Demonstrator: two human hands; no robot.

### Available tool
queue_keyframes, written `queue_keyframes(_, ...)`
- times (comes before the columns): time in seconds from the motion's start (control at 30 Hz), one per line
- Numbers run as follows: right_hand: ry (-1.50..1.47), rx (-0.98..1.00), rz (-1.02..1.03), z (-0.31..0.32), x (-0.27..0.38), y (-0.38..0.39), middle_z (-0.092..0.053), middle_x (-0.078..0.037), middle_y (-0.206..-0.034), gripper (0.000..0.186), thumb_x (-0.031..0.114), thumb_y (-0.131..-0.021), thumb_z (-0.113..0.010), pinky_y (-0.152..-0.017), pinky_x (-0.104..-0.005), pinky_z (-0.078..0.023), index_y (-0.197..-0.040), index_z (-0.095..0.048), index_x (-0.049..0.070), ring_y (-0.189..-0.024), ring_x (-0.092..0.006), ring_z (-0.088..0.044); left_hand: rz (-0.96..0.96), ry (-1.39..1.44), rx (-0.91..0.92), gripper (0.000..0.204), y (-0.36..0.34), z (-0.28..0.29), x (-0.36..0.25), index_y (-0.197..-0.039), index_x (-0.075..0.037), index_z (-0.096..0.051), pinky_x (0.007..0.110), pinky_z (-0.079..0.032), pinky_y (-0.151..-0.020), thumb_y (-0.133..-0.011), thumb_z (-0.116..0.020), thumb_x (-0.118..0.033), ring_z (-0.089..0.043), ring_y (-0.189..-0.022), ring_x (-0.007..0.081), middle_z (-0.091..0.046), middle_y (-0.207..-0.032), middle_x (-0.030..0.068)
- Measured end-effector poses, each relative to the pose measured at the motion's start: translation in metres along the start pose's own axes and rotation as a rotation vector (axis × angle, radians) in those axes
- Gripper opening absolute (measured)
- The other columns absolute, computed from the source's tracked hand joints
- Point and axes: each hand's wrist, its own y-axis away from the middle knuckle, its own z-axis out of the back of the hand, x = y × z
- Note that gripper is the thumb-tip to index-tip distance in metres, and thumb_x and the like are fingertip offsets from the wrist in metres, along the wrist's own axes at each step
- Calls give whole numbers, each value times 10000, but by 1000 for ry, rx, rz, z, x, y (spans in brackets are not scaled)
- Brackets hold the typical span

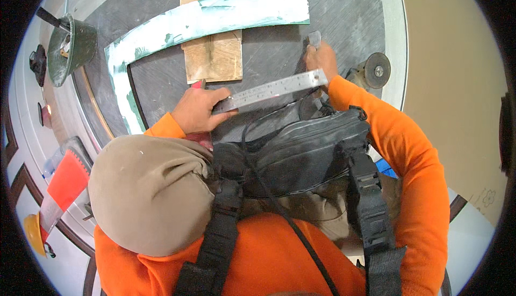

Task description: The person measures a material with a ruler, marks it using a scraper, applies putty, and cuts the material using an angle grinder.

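Note:
My left hand [198,109] is closed on the near end of a flat metal strip with ruler-like marks [274,88]. A red piece [198,84] shows beside those fingers; whether I grip it too is unclear. The strip's other end reaches my right wrist. My right hand [321,61] is closed around a small tool with a flat grey blade [314,39], its handle hidden in the fist. Beyond both hands lies a curved, L-shaped green piece smeared with white [177,24]. Its long arm rests across a wooden board [213,59].
The dark worktop [349,5] has a pale rim. At right sits an angle grinder disc [378,70]. A green bucket [82,46] with a tool handle stands at left, near a wooden strip [97,102]. A black waist bag [301,151] hangs before me.

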Motion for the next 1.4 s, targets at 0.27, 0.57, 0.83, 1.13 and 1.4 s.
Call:
queue_keyframes(0.27,-379,-165,4,4,10,28,-664,-301,-997,309,243,-956,-510,-841,-499,-487,-1073,-625,-19,-972,-481,-628,17,-56,121,481,9,-56,8,-1134,-26,-572,487,-511,-680,-978,-534,-479,-652,-766,405,-673,-829,192)
queue_keyframes(0.57,-220,-146,12,12,20,14,-665,-297,-898,277,211,-964,-487,-770,-543,-489,-1000,-645,-13,-869,-505,-627,-238,-357,-264,335,-123,-34,-30,-1180,-24,-606,406,-560,-720,-859,-619,-121,-620,-886,288,-512,-1380,125)
queue_keyframes(0.83,-166,-126,9,13,25,10,-655,-309,-886,265,196,-952,-494,-760,-549,-492,-964,-643,-22,-850,-506,-623,-185,-490,-280,244,-160,-45,-25,-1075,7,-599,409,-574,-571,-858,-556,-96,-670,-710,272,-293,-1606,110)
queue_keyframes(1.13,-193,-151,36,10,29,8,-654,-314,-904,245,173,-946,-506,-775,-549,-492,-989,-649,-21,-878,-506,-622,-156,-474,-338,233,-169,-44,-24,-1063,-2,-604,419,-580,-580,-859,-559,-104,-687,-680,281,-317,-1593,122)
queue_keyframes(1.4,-214,-150,18,13,32,7,-656,-314,-893,246,157,-939,-496,-766,-551,-494,-987,-642,-35,-861,-510,-626,-164,-537,-325,190,-172,-46,-23,-1011,6,-621,410,-583,-578,-884,-545,-114,-688,-658,274,-314,-1592,147)
